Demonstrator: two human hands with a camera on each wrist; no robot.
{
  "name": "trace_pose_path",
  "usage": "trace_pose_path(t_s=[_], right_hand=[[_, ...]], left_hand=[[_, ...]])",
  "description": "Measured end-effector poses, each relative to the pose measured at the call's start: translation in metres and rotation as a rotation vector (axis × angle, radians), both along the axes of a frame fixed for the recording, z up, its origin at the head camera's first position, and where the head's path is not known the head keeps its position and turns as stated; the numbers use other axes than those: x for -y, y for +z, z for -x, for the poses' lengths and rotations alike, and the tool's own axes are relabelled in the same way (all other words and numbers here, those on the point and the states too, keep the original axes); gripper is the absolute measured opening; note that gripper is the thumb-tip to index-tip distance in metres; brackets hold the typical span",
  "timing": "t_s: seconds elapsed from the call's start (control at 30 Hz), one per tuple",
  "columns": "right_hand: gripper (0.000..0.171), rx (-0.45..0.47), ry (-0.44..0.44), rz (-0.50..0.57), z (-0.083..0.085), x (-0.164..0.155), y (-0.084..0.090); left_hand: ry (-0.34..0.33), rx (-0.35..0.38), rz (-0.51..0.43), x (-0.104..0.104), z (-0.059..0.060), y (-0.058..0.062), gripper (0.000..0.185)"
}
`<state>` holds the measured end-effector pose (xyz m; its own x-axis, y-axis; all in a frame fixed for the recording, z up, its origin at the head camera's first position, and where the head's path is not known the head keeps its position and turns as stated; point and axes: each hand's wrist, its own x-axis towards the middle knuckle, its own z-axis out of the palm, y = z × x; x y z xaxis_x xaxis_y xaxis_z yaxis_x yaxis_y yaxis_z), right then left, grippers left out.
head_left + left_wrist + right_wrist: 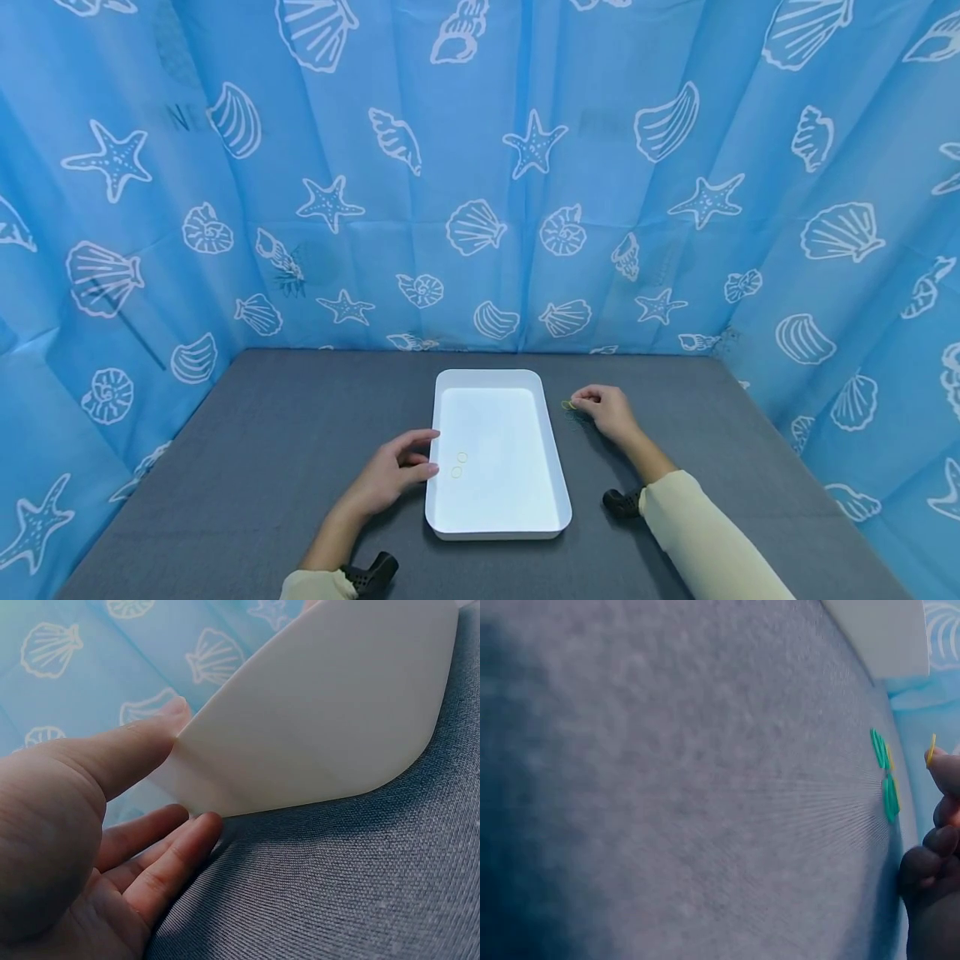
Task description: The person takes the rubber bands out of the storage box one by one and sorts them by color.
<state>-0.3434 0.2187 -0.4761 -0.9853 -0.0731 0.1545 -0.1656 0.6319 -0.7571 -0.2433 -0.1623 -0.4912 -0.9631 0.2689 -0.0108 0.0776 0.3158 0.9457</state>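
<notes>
My right hand [607, 411] pinches a thin yellow rubber band [931, 750] between thumb and finger, just right of the white tray. Below those fingertips, green rubber bands [890, 799] lie on the grey cloth with bits of yellow beside them. On the other side, my left hand [393, 471] holds the left wall of the white tray [498, 533]. In the left wrist view, its thumb [178, 712] is at the rim and other fingertips are at the wall's lower edge. Two pale yellow rubber bands [462, 457] lie apart inside the tray, toward its left side.
Grey cloth [300, 433] covers the table under the tray and both hands. A blue curtain [517, 183] with white shell and starfish prints hangs behind the table and along both sides. Black wrist devices [621, 503] sit at both cuffs.
</notes>
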Motion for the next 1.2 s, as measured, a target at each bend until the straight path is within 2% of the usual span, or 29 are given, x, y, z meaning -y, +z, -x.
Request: trace_pose_path(t_s=[0.33, 0.4, 0.43, 0.57, 0.67, 0.77, 0.87, 1.2], right_hand=[[0.015, 0.030, -0.012, 0.000, 0.010, -0.003, -0.003], [0.015, 0.035, -0.016, 0.005, 0.014, -0.005, -0.005], [0.014, 0.035, -0.019, 0.006, 0.016, -0.005, -0.005], [0.014, 0.035, -0.035, 0.006, 0.021, -0.004, -0.004], [0.015, 0.036, -0.048, -0.012, 0.023, -0.002, -0.002], [0.016, 0.040, -0.065, -0.038, 0.026, 0.001, -0.003], [0.017, 0.050, -0.082, -0.063, 0.028, 0.004, -0.003], [0.017, 0.077, -0.125, -0.130, 0.030, 0.014, -0.002]], left_hand=[[-0.001, -0.007, -0.023, -0.002, -0.003, 0.006, 0.051], [-0.009, -0.013, -0.018, -0.004, -0.008, 0.016, 0.051], [-0.007, -0.015, -0.016, -0.004, -0.008, 0.017, 0.050], [-0.007, -0.020, -0.006, -0.007, -0.015, 0.032, 0.048], [-0.005, -0.021, -0.011, -0.006, -0.012, 0.028, 0.049], [0.002, -0.020, -0.004, -0.004, -0.006, 0.015, 0.050], [0.011, -0.018, 0.002, -0.003, -0.003, 0.008, 0.050], [0.001, -0.018, 0.008, -0.002, -0.002, 0.005, 0.051]])
